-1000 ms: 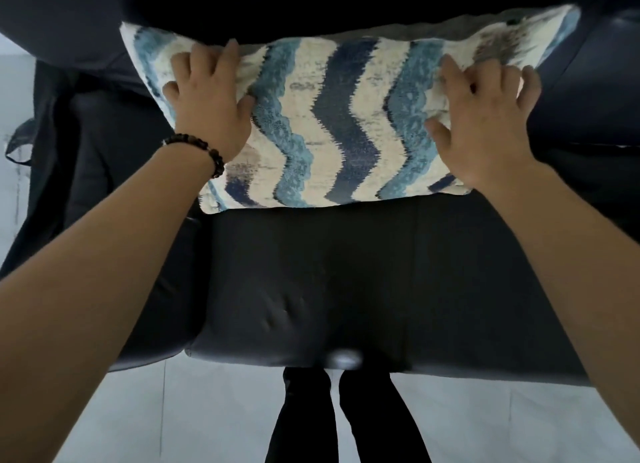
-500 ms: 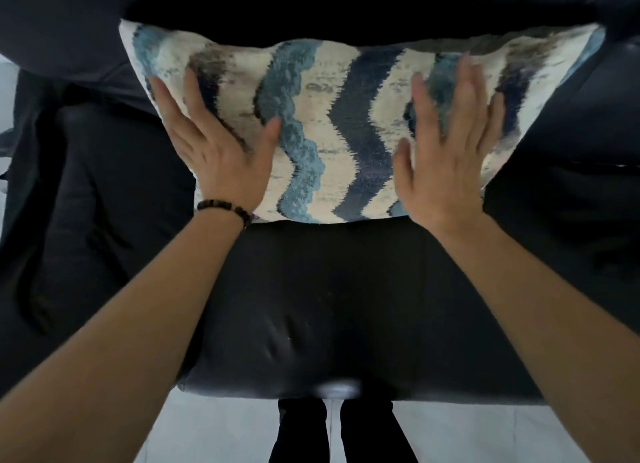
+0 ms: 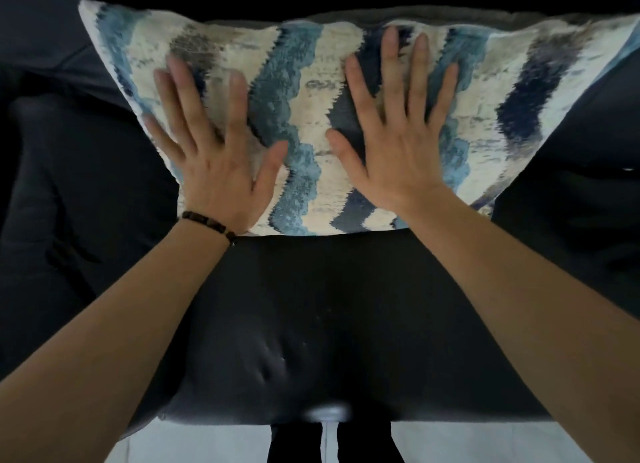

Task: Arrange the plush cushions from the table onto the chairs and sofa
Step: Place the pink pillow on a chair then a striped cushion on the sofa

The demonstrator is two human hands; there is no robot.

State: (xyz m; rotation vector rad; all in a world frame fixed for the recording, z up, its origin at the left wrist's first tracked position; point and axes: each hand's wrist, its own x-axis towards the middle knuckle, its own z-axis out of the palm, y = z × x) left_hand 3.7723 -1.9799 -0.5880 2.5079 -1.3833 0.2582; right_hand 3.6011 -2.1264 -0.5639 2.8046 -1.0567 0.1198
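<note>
A plush cushion (image 3: 304, 123) with blue, navy and cream zigzag stripes leans against the backrest of a black leather seat (image 3: 311, 317). My left hand (image 3: 211, 158), with a dark bead bracelet at the wrist, lies flat on the cushion's left half, fingers spread. My right hand (image 3: 398, 130) lies flat on the cushion's middle, fingers spread too. Neither hand grips the cushion; both palms press against its face. The cushion's lower edge rests on the seat.
Dark padded armrests stand at the left (image 3: 52, 185) and right (image 3: 571, 203) of the seat. Pale floor tiles (image 3: 207, 442) show below the seat's front edge. My dark trouser legs (image 3: 298, 445) stand against that front edge.
Both hands went from curled on the cushion's upper corners to flat palms, then slid inward toward its middle. The view has come closer to the cushion.
</note>
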